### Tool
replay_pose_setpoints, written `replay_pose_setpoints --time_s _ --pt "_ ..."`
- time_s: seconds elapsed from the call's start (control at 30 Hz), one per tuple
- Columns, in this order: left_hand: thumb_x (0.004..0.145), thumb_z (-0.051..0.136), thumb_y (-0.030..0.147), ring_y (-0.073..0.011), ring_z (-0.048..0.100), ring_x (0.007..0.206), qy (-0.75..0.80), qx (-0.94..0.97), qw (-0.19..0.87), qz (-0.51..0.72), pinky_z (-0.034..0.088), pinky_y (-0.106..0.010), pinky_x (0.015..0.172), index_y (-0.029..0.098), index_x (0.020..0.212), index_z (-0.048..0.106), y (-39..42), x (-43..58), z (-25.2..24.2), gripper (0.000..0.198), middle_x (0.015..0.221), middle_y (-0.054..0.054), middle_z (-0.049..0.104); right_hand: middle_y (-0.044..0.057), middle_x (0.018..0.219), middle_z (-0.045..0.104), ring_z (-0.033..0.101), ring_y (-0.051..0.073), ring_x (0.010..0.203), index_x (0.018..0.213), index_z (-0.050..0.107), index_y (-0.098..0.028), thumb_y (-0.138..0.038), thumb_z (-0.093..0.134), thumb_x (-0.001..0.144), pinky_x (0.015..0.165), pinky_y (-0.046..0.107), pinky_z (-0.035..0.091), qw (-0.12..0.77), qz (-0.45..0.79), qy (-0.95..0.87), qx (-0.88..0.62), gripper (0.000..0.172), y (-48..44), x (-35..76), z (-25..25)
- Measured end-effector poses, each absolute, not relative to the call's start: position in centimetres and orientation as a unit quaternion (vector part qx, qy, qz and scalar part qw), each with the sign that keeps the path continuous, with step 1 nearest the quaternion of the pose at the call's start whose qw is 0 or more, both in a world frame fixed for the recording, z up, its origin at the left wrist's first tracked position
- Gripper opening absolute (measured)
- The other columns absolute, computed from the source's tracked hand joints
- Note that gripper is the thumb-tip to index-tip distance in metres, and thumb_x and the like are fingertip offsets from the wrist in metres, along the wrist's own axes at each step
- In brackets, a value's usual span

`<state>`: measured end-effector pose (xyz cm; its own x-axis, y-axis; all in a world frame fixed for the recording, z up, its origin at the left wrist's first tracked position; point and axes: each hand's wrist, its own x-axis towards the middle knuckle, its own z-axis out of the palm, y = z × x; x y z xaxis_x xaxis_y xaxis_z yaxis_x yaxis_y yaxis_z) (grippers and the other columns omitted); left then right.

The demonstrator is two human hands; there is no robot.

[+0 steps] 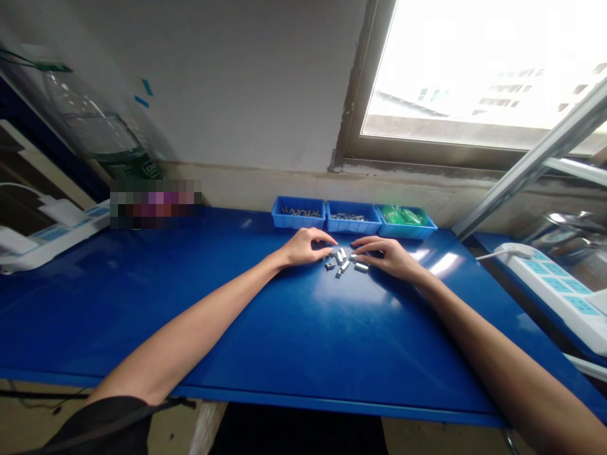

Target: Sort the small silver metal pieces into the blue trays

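Clock centred on the small metal pieces (361, 267): too small for you to identify; some lie partly behind your fingers (372, 242), contact unclear. Blue bins (298, 222) at 10 and 12: contents (301, 212) indistinct. At 9, a pixelated patch (159, 205) masks what sits there. At 10, bottle (95, 120), base hidden. Left power strip (57, 235), 9, and right power strip (552, 287), 3: cut off. Your right forearm (512, 373) leaves frame at 4, dark sleeve (109, 424) at 8. Window (465, 76), between 1 and 2: cropped, outside blurred.
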<state>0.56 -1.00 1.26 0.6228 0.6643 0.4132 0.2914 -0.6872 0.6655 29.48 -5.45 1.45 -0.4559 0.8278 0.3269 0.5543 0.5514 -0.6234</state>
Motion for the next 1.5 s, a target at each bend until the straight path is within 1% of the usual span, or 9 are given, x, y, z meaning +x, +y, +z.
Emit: replay_pose_setpoints --time_s 0.2,0.43,0.53,0.67,0.8,1.0,1.13,1.27,1.5 --pt "0.090 0.072 0.028 -0.0227 0.072 0.103 0.260 0.871 0.242 0.339 0.054 -0.034 0.096 0.020 0.103 0.083 -1.0 0.7 1.0 0.019 0.106 -0.007 0.080 0.009 0.103 0.079 0.074 0.028 0.097 0.099 0.079 -0.023 -0.054 0.071 0.091 0.093 0.043 0.058 0.356 0.209 -0.794 -0.446 0.032 -5.6 28.7 1.0" --pt "0.088 0.075 0.030 -0.0225 0.071 0.100 0.248 0.880 0.231 0.331 0.054 -0.036 0.095 0.020 0.105 0.083 -1.1 0.6 1.1 0.022 0.105 -0.009 0.078 0.002 0.074 0.071 0.069 0.019 0.065 0.096 0.076 -0.022 -0.060 0.086 0.074 0.066 0.034 0.059 0.458 0.374 -0.659 -0.465 0.045 -5.9 27.3 1.7" --pt "0.087 0.076 0.029 -0.0215 0.070 0.097 0.245 0.883 0.228 0.330 0.054 -0.035 0.092 0.019 0.104 0.083 -1.1 0.5 1.0 0.021 0.102 -0.010 0.076 0.004 0.077 0.075 0.072 0.021 0.072 0.101 0.078 -0.022 -0.057 0.087 0.075 0.076 0.037 0.061 0.501 0.400 -0.615 -0.458 0.044 -5.8 27.0 1.8" --pt "0.088 0.075 0.029 -0.0207 0.069 0.092 0.247 0.882 0.223 0.333 0.054 -0.034 0.089 0.018 0.094 0.083 -1.0 0.6 0.8 0.015 0.095 -0.009 0.076 0.008 0.119 0.079 0.075 0.029 0.110 0.120 0.075 -0.027 -0.050 0.090 0.074 0.104 0.046 0.057 0.557 0.447 -0.554 -0.427 0.053 -5.6 27.0 1.7" --pt "0.087 0.075 0.027 -0.0200 0.068 0.090 0.250 0.880 0.221 0.338 0.054 -0.034 0.088 0.018 0.092 0.082 -0.9 0.6 0.7 0.012 0.093 -0.007 0.076 0.008 0.140 0.070 0.069 0.030 0.125 0.132 0.070 -0.032 -0.048 0.089 0.077 0.111 0.047 0.052 0.541 0.456 -0.574 -0.413 0.060 -5.5 27.3 1.7" --pt "0.086 0.076 0.026 -0.0199 0.068 0.092 0.241 0.885 0.220 0.331 0.054 -0.033 0.086 0.018 0.096 0.081 -1.0 0.4 0.5 0.014 0.096 -0.007 0.074 0.010 0.106 0.079 0.073 0.028 0.093 0.103 0.080 -0.022 -0.060 0.083 0.077 0.085 0.042 0.058 0.371 0.352 -0.717 -0.474 0.047 -6.2 28.4 3.0" --pt "0.089 0.073 0.027 -0.0201 0.067 0.093 0.241 0.887 0.227 0.321 0.053 -0.033 0.086 0.018 0.095 0.080 -0.8 0.4 0.5 0.013 0.097 -0.008 0.073 0.008 0.105 0.076 0.069 0.026 0.090 0.104 0.082 -0.024 -0.060 0.087 0.073 0.083 0.039 0.055 0.246 0.296 -0.813 -0.437 0.047 -6.6 29.0 3.9" --pt "0.093 0.069 0.031 -0.0214 0.067 0.095 0.245 0.890 0.229 0.309 0.053 -0.034 0.088 0.018 0.096 0.077 -0.6 0.4 0.6 0.016 0.099 -0.008 0.073 0.008 0.100 0.075 0.069 0.024 0.087 0.094 0.084 -0.025 -0.059 0.079 0.083 0.081 0.038 0.055 0.248 0.259 -0.837 -0.413 0.036 -6.2 29.0 3.4" --pt "0.095 0.065 0.036 -0.0198 0.070 0.092 0.283 0.862 0.262 0.330 0.053 -0.031 0.082 0.019 0.100 0.074 -0.5 0.5 0.8 0.020 0.101 -0.006 0.076 0.006 0.090 0.076 0.064 0.020 0.074 0.094 0.078 -0.022 -0.058 0.070 0.089 0.071 0.033 0.054 0.317 0.243 -0.795 -0.455 0.037 -5.8 28.5 2.0"
